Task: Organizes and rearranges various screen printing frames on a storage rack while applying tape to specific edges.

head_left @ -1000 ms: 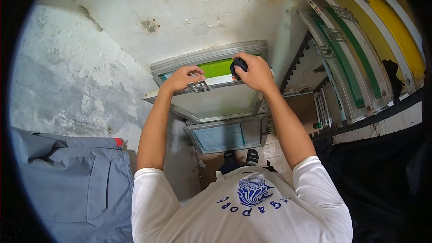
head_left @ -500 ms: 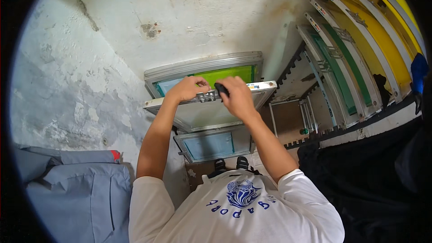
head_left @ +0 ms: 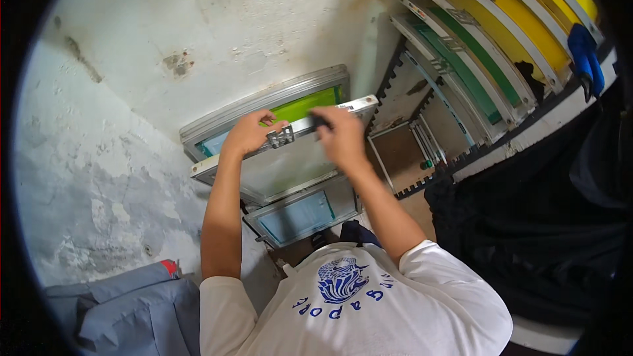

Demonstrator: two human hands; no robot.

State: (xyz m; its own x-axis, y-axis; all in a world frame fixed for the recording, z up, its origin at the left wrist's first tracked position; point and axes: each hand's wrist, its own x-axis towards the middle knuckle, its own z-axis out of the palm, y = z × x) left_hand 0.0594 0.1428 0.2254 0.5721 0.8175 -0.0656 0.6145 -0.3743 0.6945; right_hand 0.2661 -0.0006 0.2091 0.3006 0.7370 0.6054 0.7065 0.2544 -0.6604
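Observation:
A metal-framed printing screen (head_left: 287, 168) with pale mesh stands upright in front of me. Its upper bar carries a metal bracket (head_left: 281, 136) near the middle. My left hand (head_left: 249, 133) rests on that bar just left of the bracket, fingers bent over the edge. To the right of the bracket, my right hand (head_left: 343, 135) is closed around a small black object (head_left: 320, 121) at the bar; motion blurs it and its kind is unclear. Behind leans another framed screen (head_left: 303, 105) with lime-green mesh, and a lower one (head_left: 297, 217) with blue mesh stands nearer my feet.
A slotted rack (head_left: 475, 148) on the right holds several framed screens (head_left: 461, 59) with green and yellow mesh. A blue-handled tool (head_left: 583, 59) hangs at its end. Black cloth (head_left: 527, 224) drapes below. Grey fabric (head_left: 132, 303) lies at the lower left, beside a stained wall (head_left: 112, 178).
My view has turned, so the scene sits tilted and further left. My right hand with the black object has moved along the bar to the right, away from the bracket; my left hand stays beside it.

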